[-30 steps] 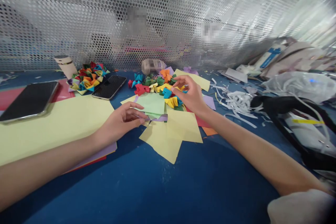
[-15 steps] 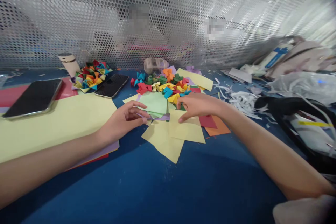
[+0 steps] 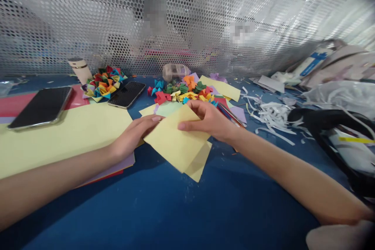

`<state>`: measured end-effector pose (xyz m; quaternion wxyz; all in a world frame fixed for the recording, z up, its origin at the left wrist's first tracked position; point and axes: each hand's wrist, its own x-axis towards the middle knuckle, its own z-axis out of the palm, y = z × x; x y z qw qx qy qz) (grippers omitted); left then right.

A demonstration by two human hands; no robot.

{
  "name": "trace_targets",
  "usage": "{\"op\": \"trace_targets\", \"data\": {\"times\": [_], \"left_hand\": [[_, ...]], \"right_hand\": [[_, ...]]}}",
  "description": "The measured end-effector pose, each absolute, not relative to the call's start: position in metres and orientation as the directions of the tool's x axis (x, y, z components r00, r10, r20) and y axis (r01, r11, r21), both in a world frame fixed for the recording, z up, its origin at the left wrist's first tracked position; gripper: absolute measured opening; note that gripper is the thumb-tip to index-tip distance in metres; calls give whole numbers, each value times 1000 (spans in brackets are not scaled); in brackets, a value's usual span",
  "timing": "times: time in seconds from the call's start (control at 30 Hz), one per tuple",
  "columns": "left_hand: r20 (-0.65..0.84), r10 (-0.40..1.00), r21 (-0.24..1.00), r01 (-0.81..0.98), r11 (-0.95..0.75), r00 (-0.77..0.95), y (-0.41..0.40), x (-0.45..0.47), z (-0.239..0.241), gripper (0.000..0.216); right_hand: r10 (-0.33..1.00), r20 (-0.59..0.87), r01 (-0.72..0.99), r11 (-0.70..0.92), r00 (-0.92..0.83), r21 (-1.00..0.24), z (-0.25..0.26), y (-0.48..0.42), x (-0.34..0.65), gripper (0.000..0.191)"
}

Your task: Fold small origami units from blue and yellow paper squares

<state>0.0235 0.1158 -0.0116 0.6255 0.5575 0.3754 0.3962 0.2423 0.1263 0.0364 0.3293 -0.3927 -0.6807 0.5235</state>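
A square of yellow paper (image 3: 172,140) is pinched in my right hand (image 3: 209,119), with the thumb on its upper face and the other fingers curled at its top edge. The sheet tilts over another yellow square (image 3: 200,164) lying on the table. My left hand (image 3: 131,136) is at the sheet's left edge; some of its fingertips are hidden by the paper, so its grip does not show. Behind the hands, pale green paper (image 3: 170,108) lies partly covered. Beyond that sits a heap of folded paper pieces (image 3: 187,95) in several colours.
Left are large yellow sheets (image 3: 73,133), a big phone (image 3: 43,105), a smaller phone (image 3: 127,94), a folded-paper ball (image 3: 104,86) and a white bottle (image 3: 79,69). Right are scissors-like blades (image 3: 231,114), white paper strips (image 3: 275,115) and a black strap (image 3: 316,125). Perforated metal (image 3: 187,19) stands behind.
My right hand has picked up the top yellow square and brought it leftward to my left hand. The metal blades by the right wrist have come into view.
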Motion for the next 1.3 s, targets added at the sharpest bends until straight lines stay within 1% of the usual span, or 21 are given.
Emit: {"op": "trace_targets", "data": {"times": [0.07, 0.13, 0.17, 0.23, 0.3, 0.37, 0.43, 0.53, 0.57, 0.67, 0.73, 0.8, 0.87, 0.93, 1.07, 1.1, 1.13, 1.23, 1.3], "left_hand": [[-45, 906, 989, -108, 99, 420, 117, 22, -13, 38], [-50, 905, 989, -106, 104, 423, 118, 22, -14, 39], [-45, 907, 992, -89, 90, 419, 118, 22, -14, 37], [-20, 914, 999, -27, 34, 405, 118, 23, -14, 31], [6, 922, 999, 27, -18, 387, 117, 25, -14, 32], [4, 934, 999, 36, -18, 357, 118, 26, -13, 33], [-30, 951, 999, -15, 36, 308, 118, 27, -13, 31], [-87, 965, 982, -142, 125, 248, 119, 28, -10, 31], [-101, 967, 973, -180, 145, 234, 119, 29, -9, 32], [-135, 967, 945, -266, 192, 216, 121, 28, -5, 35], [-145, 968, 931, -304, 204, 207, 123, 27, -4, 34], [-146, 970, 923, -326, 204, 193, 124, 25, -3, 30], [-144, 972, 921, -334, 199, 183, 125, 25, -3, 28], [-136, 970, 925, -326, 197, 200, 125, 25, -4, 29], [-122, 959, 942, -274, 193, 256, 122, 27, -7, 35], [-120, 959, 948, -257, 188, 258, 121, 28, -7, 36], [-119, 959, 953, -241, 183, 256, 120, 28, -7, 37], [-113, 962, 964, -205, 167, 250, 119, 29, -6, 40], [-111, 959, 972, -171, 159, 259, 118, 29, -6, 40]], "right_hand": [[930, 62, 95, 103, -363, -990, 14, 122, 231, 43], [953, 60, 57, 80, -296, -995, -4, 121, 224, 39], [952, 28, 68, 51, -305, -996, -10, 121, 223, 38], [961, 25, 51, 41, -274, -998, -16, 123, 223, 38], [966, 29, 34, 39, -258, -999, -16, 123, 224, 39], [965, 15, 5, 17, -262, -1000, -13, 123, 225, 39], [965, 5, -39, -6, -262, -999, -10, 121, 225, 39], [967, 38, -137, 3, -252, -991, -8, 122, 227, 41], [965, 47, -173, 2, -256, -985, -9, 123, 228, 45], [960, 57, -250, -14, -274, -968, -11, 128, 232, 68], [961, 83, -260, 12, -264, -966, -14, 131, 233, 74], [956, 121, -241, 55, -268, -969, -16, 133, 233, 69], [941, 152, -210, 89, -303, -974, -18, 133, 232, 60], [928, 171, -174, 118, -332, -978, -18, 131, 232, 53], [917, 233, -129, 201, -325, -971, -14, 125, 233, 62], [910, 250, -120, 222, -330, -968, -13, 124, 234, 57], [902, 264, -106, 242, -340, -964, -12, 123, 234, 47], [887, 278, -62, 275, -368, -960, -10, 122, 235, 12], [910, 230, -96, 210, -343, -973, -10, 123, 234, 2]]}}
